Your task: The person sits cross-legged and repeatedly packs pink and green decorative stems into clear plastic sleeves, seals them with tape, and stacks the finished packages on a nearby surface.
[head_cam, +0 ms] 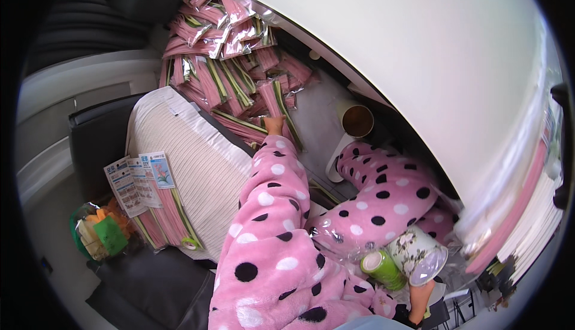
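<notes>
My left hand (275,125) reaches down to the floor, closed around a clear packet of pink and green pipe cleaners (269,94) at the near edge of a large heap of such packets (215,38). At the lower right, my right hand (421,295) is against the end of a floral-patterned cylindrical container (411,251); its fingers are hidden, so its grip does not show. A stack of green rolls (382,269) lies beside the container, with clear plastic around them. Two printed sheets (134,181) and filled packets (168,217) rest on the cream ribbed cover at left, by a small green tape roll (190,243).
A white tabletop (404,38) overhangs the upper right. An open round bin (357,121) stands under its edge, near my slippered foot (334,164). A bag of orange and cream material (103,231) sits at left. Pink and white bundles (525,226) are at far right.
</notes>
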`<control>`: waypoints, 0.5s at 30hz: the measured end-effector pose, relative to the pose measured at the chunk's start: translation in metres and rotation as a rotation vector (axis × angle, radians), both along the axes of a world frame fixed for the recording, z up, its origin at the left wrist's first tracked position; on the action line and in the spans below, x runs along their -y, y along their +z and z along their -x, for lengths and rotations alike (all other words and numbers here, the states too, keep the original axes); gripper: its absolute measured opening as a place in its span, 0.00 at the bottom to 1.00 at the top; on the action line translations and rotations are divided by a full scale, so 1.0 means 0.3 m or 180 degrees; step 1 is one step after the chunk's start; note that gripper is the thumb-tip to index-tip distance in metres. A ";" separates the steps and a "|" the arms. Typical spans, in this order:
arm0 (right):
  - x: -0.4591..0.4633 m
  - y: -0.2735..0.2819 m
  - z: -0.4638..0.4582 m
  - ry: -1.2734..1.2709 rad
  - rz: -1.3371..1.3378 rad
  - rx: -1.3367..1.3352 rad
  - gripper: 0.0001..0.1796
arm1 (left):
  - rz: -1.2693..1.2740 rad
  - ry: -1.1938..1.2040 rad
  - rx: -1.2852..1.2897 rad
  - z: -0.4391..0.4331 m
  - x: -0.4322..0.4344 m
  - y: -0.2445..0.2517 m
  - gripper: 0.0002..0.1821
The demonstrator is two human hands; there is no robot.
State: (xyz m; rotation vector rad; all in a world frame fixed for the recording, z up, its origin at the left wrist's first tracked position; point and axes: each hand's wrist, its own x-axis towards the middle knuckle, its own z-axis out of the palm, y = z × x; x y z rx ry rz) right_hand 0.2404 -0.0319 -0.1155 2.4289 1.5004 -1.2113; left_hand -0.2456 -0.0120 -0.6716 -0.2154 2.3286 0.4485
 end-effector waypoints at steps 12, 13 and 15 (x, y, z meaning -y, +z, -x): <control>-0.052 -0.012 -0.007 0.0019 -0.0013 0.0132 0.15 | -0.2211 -0.0253 -0.0460 -0.061 -0.218 0.250 0.15; -0.052 -0.015 -0.011 0.0033 -0.0016 0.0117 0.15 | -0.2346 -0.0159 -0.1040 -0.002 -0.232 0.301 0.16; -0.048 -0.020 -0.023 0.0072 -0.0018 0.0086 0.15 | -0.2611 0.0218 -0.2145 0.119 -0.271 0.407 0.20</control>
